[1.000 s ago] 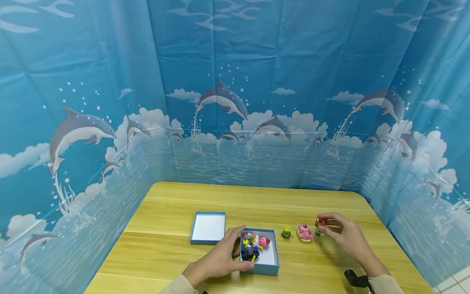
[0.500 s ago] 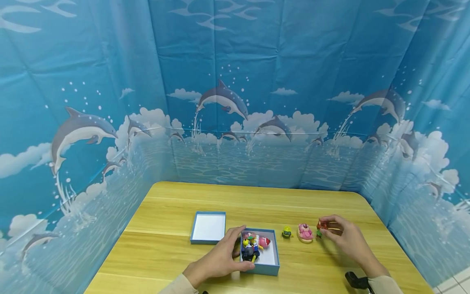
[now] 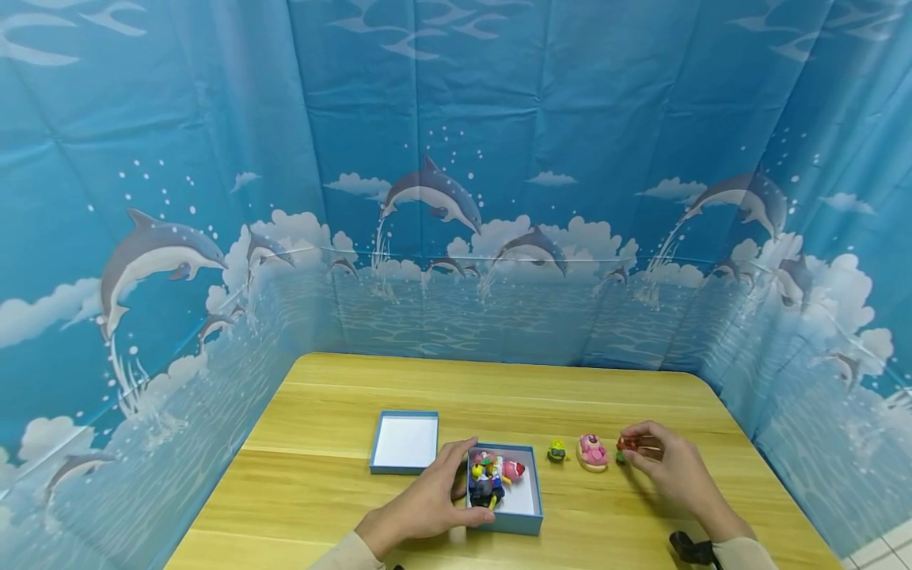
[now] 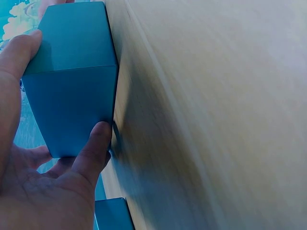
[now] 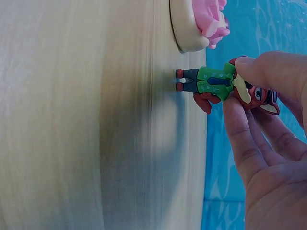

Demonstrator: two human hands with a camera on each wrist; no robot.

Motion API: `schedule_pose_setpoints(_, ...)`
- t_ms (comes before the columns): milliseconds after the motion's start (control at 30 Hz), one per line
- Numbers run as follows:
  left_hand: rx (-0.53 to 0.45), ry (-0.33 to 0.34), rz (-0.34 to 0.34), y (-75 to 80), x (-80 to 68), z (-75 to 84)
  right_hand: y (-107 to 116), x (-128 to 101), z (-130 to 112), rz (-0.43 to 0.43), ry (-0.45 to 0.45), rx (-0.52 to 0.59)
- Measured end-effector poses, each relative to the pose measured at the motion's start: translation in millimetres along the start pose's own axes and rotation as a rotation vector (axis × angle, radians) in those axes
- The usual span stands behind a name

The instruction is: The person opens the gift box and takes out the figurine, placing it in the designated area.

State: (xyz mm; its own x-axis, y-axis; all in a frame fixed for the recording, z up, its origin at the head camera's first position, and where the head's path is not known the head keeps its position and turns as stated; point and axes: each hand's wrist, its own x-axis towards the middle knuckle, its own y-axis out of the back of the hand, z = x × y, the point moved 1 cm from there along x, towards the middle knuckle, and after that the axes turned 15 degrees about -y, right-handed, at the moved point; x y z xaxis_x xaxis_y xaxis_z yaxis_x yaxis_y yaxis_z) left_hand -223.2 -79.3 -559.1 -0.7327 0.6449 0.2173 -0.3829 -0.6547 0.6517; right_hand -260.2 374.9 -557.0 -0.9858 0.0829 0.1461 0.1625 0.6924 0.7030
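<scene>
My left hand [image 3: 436,491] grips the left side of an open blue box [image 3: 514,522], thumb at its front and fingers behind. In the left wrist view the box's outer walls [image 4: 72,105] show between thumb and fingers. Several toy figures [image 3: 488,484] lie heaped at the left inside it, one pink-headed. My right hand [image 3: 673,469] pinches a fox figurine [image 5: 217,81] by its head, between thumb and fingers. The fox wears a green shirt and blue tie, and stands upright with its feet right at the tabletop. A pink bear figurine [image 3: 593,451] on a cream round base is just left of it.
Left of the bear stands a small yellow-and-green figure [image 3: 556,451]. A shallow blue lid [image 3: 404,440] with a white inside lies behind my left hand. The wooden table [image 3: 328,404] backs onto a dolphin-print curtain [image 3: 456,317]. A black strap piece [image 3: 689,548] is at my right wrist.
My right hand has moved slightly right and nearer to me, lowering the fox figurine beside the bear. The left hand and the box stay where they were.
</scene>
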Motion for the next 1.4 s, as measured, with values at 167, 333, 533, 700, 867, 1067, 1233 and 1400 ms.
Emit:
schedule_pose_setpoints(167,0.004,-0.003,0.000,-0.2,-0.2,-0.5,-0.1,-0.2,1.8,0.004,-0.007,0.004)
schedule_pose_setpoints(333,0.002,-0.009,0.002,0.3,0.1,-0.7,1.0,-0.3,2.6,0.009,-0.019,-0.015)
schedule_pose_setpoints(533,-0.001,-0.005,0.004,0.1,0.2,-0.6,0.7,0.4,2.6,0.000,-0.009,0.002)
schedule_pose_setpoints(700,0.003,-0.004,0.004,-1.0,-0.2,-1.4,-0.6,-0.9,2.1,-0.001,-0.005,0.007)
schedule_pose_setpoints(867,0.000,-0.004,0.004,-1.5,-0.7,-1.9,-0.9,-1.9,1.4,-0.002,-0.018,-0.011)
schedule_pose_setpoints(1067,-0.005,-0.001,0.000,-1.1,-0.7,-1.9,-1.0,-1.8,0.7,0.001,-0.028,-0.028)
schedule_pose_setpoints(1233,-0.015,0.001,0.004,-0.9,-0.4,-1.6,-1.2,-2.3,0.1,0.002,-0.028,-0.035)
schedule_pose_setpoints(1400,-0.010,0.002,0.004,-1.1,-0.3,-1.2,-0.7,-3.1,-1.2,0.001,-0.031,-0.041)
